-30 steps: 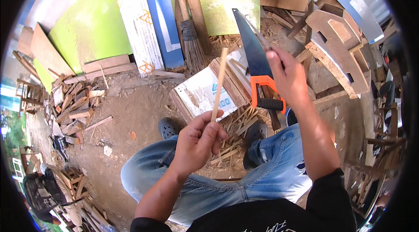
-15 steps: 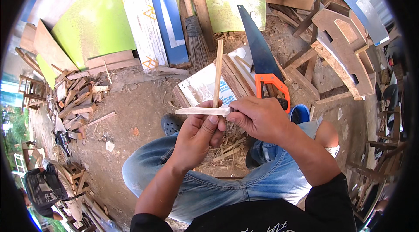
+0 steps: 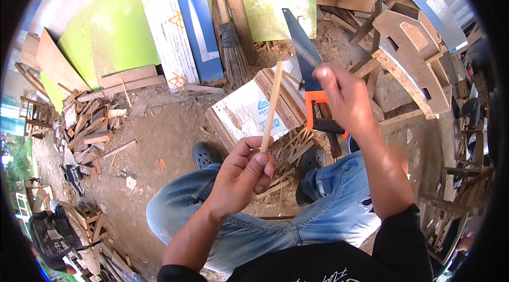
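Observation:
My left hand (image 3: 241,170) is closed on the lower end of a thin pale wood strip (image 3: 273,104), pinched between thumb and fingers. The strip stands nearly upright, leaning slightly right. My right hand (image 3: 343,93), raised at the right and apart from the strip, is closed round a knife; its blade (image 3: 304,51) is a motion-blurred streak pointing up and left, and its handle is hidden in the fist. Behind that hand lies a handsaw (image 3: 302,62) with a dark blade and an orange and black handle. It rests against a stack of boards (image 3: 238,107) with a white printed top.
Thin offcuts and shavings (image 3: 299,149) lie between my feet. A scrap-wood pile (image 3: 87,128) is at the left. Coloured panels (image 3: 111,38) and a broom (image 3: 233,51) lean at the back. A wooden frame (image 3: 411,54) stands right; a person (image 3: 58,234) is at lower left.
My right hand has lifted the knife off the strip and swung it up and to the right. The strip now leans further right in my left hand, its top lower.

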`<state>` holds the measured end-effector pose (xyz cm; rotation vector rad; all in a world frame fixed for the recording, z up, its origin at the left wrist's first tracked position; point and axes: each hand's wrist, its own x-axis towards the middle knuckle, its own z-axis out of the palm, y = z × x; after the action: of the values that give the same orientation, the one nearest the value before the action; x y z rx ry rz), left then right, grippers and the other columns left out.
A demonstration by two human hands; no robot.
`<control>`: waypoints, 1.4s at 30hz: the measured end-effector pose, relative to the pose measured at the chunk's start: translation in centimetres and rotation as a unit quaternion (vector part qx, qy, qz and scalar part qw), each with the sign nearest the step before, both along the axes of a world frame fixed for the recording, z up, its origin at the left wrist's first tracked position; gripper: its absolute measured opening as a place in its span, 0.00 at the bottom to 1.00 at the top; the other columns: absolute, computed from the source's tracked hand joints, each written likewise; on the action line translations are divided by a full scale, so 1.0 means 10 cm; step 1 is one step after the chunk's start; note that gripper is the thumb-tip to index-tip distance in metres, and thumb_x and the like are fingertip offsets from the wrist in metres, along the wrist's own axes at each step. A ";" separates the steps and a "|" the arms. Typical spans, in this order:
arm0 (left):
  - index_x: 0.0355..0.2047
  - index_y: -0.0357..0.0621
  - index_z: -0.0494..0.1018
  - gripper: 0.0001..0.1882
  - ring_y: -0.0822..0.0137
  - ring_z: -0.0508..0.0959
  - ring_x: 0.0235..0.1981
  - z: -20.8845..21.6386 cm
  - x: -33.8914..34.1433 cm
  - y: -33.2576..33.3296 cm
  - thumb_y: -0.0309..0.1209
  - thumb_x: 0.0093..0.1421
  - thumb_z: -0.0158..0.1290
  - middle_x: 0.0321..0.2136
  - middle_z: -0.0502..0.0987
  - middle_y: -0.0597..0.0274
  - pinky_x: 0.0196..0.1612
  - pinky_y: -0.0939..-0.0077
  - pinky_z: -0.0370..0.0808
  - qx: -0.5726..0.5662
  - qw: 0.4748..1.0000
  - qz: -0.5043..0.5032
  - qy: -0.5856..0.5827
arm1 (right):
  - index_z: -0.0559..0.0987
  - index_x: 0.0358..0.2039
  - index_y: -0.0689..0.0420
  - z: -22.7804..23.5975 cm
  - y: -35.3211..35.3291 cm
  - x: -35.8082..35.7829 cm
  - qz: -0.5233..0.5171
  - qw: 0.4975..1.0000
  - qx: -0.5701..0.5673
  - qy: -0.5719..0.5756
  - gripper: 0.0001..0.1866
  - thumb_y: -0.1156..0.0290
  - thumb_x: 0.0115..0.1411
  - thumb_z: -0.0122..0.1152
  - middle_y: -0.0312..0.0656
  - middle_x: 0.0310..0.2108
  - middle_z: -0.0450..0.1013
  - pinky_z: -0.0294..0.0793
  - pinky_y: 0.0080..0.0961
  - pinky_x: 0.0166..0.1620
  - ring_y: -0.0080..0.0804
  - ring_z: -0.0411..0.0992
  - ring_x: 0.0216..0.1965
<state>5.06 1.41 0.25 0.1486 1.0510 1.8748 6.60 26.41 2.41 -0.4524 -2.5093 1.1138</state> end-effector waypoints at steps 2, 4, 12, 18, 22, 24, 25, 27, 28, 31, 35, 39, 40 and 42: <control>0.56 0.44 0.63 0.14 0.80 0.62 0.19 -0.01 -0.06 0.01 0.31 0.73 0.42 0.31 0.71 0.66 0.23 0.86 0.62 -0.033 0.999 0.023 0.016 | 0.81 0.37 0.57 -0.03 -0.13 0.11 0.155 0.983 0.024 0.095 0.13 0.60 0.66 0.58 0.45 0.31 0.77 0.75 0.36 0.31 0.46 0.76 0.29; 0.55 0.43 0.63 0.13 0.80 0.63 0.19 0.00 -0.09 0.02 0.31 0.73 0.42 0.31 0.71 0.66 0.23 0.85 0.62 -0.045 0.998 0.040 0.012 | 0.80 0.36 0.53 -0.11 -0.30 0.25 0.226 0.971 0.082 0.010 0.13 0.57 0.64 0.60 0.41 0.29 0.76 0.75 0.35 0.29 0.42 0.77 0.29; 0.55 0.44 0.63 0.12 0.80 0.62 0.20 0.01 -0.09 -0.04 0.30 0.73 0.42 0.30 0.70 0.66 0.23 0.86 0.61 -0.017 1.000 0.018 -0.003 | 0.80 0.37 0.54 -0.26 -0.23 0.24 0.218 0.963 0.160 0.019 0.11 0.60 0.65 0.60 0.43 0.28 0.76 0.74 0.33 0.30 0.44 0.76 0.27; 0.56 0.44 0.61 0.14 0.80 0.64 0.20 0.00 -0.02 -0.04 0.29 0.73 0.43 0.31 0.72 0.64 0.24 0.87 0.63 0.002 0.998 -0.039 0.051 | 0.80 0.39 0.60 0.02 0.17 -0.05 -0.139 0.984 0.008 -0.112 0.16 0.58 0.69 0.56 0.48 0.28 0.75 0.72 0.31 0.31 0.38 0.70 0.25; 0.55 0.40 0.60 0.14 0.79 0.68 0.21 -0.05 -0.06 0.04 0.29 0.73 0.43 0.35 0.76 0.60 0.26 0.85 0.68 -0.076 0.993 0.026 0.085 | 0.79 0.38 0.60 -0.05 -0.03 0.12 0.053 0.998 -0.002 0.038 0.16 0.58 0.68 0.55 0.45 0.27 0.75 0.73 0.32 0.31 0.40 0.73 0.27; 0.56 0.38 0.60 0.14 0.79 0.68 0.22 -0.07 -0.08 0.10 0.29 0.73 0.43 0.36 0.76 0.60 0.27 0.85 0.69 -0.098 0.990 0.043 0.095 | 0.80 0.37 0.55 -0.15 -0.22 0.24 0.149 0.987 0.061 0.018 0.15 0.56 0.67 0.55 0.43 0.29 0.77 0.76 0.36 0.32 0.46 0.77 0.30; 0.57 0.37 0.60 0.15 0.80 0.68 0.23 -0.08 -0.09 0.12 0.29 0.73 0.43 0.35 0.76 0.61 0.28 0.85 0.69 -0.098 0.990 0.047 0.094 | 0.79 0.36 0.54 -0.20 -0.29 0.26 0.162 0.984 0.074 0.026 0.15 0.56 0.66 0.55 0.42 0.28 0.77 0.75 0.36 0.32 0.45 0.77 0.30; 0.59 0.36 0.61 0.17 0.80 0.68 0.24 -0.09 -0.09 0.13 0.29 0.73 0.43 0.35 0.76 0.63 0.29 0.85 0.69 -0.105 0.988 0.052 0.096 | 0.79 0.34 0.53 -0.26 -0.40 0.29 0.205 0.973 0.104 0.026 0.14 0.55 0.65 0.56 0.40 0.28 0.76 0.75 0.36 0.30 0.43 0.77 0.29; 0.60 0.36 0.61 0.18 0.80 0.68 0.24 -0.09 -0.09 0.13 0.29 0.72 0.44 0.35 0.76 0.64 0.29 0.85 0.69 -0.113 0.987 0.055 0.098 | 0.78 0.33 0.52 -0.28 -0.44 0.30 0.211 0.973 0.097 0.019 0.14 0.55 0.65 0.56 0.39 0.27 0.76 0.75 0.36 0.29 0.42 0.76 0.29; 0.62 0.37 0.63 0.20 0.80 0.67 0.26 -0.08 -0.09 0.11 0.30 0.72 0.45 0.35 0.75 0.67 0.30 0.86 0.67 -0.116 0.989 0.056 0.079 | 0.78 0.32 0.51 -0.28 -0.47 0.27 0.231 0.968 0.094 -0.006 0.14 0.54 0.65 0.56 0.38 0.26 0.75 0.74 0.37 0.27 0.42 0.76 0.27; 0.62 0.38 0.65 0.21 0.81 0.67 0.27 -0.07 -0.08 0.11 0.31 0.72 0.47 0.34 0.74 0.69 0.30 0.87 0.66 -0.092 0.993 0.063 0.048 | 0.78 0.32 0.51 -0.27 -0.46 0.26 0.222 0.968 0.113 0.000 0.14 0.54 0.65 0.56 0.38 0.25 0.74 0.73 0.37 0.26 0.42 0.76 0.26; 0.63 0.39 0.64 0.22 0.81 0.67 0.25 -0.06 -0.09 0.11 0.31 0.71 0.47 0.33 0.74 0.69 0.29 0.87 0.66 -0.106 0.990 0.068 0.065 | 0.77 0.32 0.51 -0.29 -0.47 0.27 0.207 0.965 0.159 0.007 0.14 0.54 0.64 0.56 0.39 0.24 0.74 0.73 0.37 0.25 0.41 0.76 0.25; 0.63 0.39 0.64 0.22 0.81 0.67 0.25 -0.06 -0.09 0.11 0.31 0.71 0.48 0.32 0.74 0.70 0.28 0.87 0.66 -0.118 0.988 0.070 0.075 | 0.77 0.32 0.51 -0.30 -0.46 0.26 0.216 0.962 0.167 0.004 0.14 0.54 0.65 0.56 0.39 0.24 0.74 0.73 0.37 0.25 0.41 0.76 0.25; 0.63 0.39 0.64 0.22 0.81 0.66 0.24 -0.05 -0.09 0.10 0.31 0.71 0.48 0.32 0.74 0.70 0.28 0.86 0.65 -0.124 0.987 0.069 0.075 | 0.78 0.32 0.52 -0.28 -0.41 0.22 0.219 0.956 0.194 0.010 0.14 0.55 0.65 0.56 0.39 0.24 0.74 0.73 0.37 0.26 0.41 0.76 0.25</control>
<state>4.20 2.43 -0.20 0.0736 1.4196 1.8576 8.78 22.31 -0.43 0.2320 -2.7930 0.7150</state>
